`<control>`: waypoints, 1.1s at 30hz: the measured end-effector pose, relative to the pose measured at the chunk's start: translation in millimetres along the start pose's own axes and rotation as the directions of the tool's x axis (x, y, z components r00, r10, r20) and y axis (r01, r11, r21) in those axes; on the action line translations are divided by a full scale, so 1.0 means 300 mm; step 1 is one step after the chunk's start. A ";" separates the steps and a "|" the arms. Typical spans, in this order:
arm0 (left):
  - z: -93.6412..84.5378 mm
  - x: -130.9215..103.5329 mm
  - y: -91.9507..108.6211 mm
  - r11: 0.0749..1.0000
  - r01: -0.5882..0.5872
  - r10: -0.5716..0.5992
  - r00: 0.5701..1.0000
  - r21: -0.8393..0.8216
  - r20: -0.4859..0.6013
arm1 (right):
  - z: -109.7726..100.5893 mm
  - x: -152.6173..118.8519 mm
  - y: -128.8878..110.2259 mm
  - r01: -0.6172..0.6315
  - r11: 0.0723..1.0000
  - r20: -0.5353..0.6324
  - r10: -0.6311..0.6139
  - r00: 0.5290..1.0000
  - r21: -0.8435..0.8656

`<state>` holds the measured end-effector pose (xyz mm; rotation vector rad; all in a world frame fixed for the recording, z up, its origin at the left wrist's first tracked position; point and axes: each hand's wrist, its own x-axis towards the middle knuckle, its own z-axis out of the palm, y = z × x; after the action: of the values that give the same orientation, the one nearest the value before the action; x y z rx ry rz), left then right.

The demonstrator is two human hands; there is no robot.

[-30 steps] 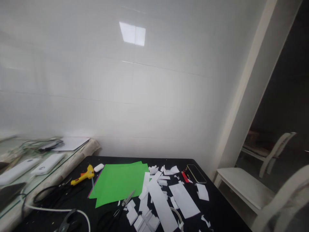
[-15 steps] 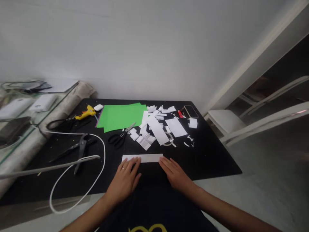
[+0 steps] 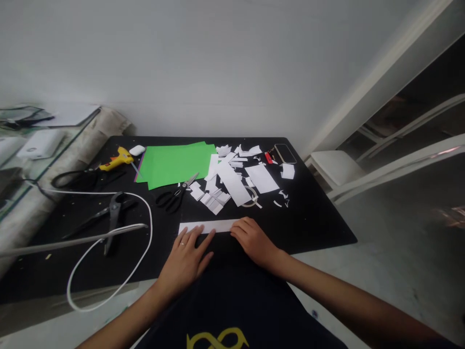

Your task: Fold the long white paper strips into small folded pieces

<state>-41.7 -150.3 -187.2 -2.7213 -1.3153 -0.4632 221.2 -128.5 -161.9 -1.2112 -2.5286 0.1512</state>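
Note:
A white paper strip (image 3: pixel 221 226) lies across the black table near its front edge. My left hand (image 3: pixel 189 254) rests on the strip's left part, its fingers spread flat and a ring on one of them. My right hand (image 3: pixel 255 242) is at the strip's right end, with its fingers bent and pressed together on that end. The thumb of the right hand is hidden. Beyond the strip lie cut white paper pieces (image 3: pixel 234 184) and a pair of scissors (image 3: pixel 177 195) with black handles.
Green sheets (image 3: pixel 174 164) lie at the back, with a yellow glue gun (image 3: pixel 118 160) to their left. Pliers (image 3: pixel 115 213) and a looping white cable (image 3: pixel 150 218) occupy the left side. A phone (image 3: pixel 285 153) sits at the back right. White chairs (image 3: pixel 336 167) stand to the right.
My right hand's fingers have gone from stretched out to bent at the strip's right end. My left hand stays flat on the strip, its fingers a little more spread. The view has shifted slightly.

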 end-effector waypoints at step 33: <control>0.075 0.030 0.014 0.988 -0.147 0.142 0.986 -0.052 -0.090 | 0.046 0.037 -0.063 0.188 0.965 0.103 -0.171 0.980 -0.183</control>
<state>-28.0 -141.5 -205.5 -2.7839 -1.0920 -0.6063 195.9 -131.2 -167.7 -1.0545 -2.7664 -0.0886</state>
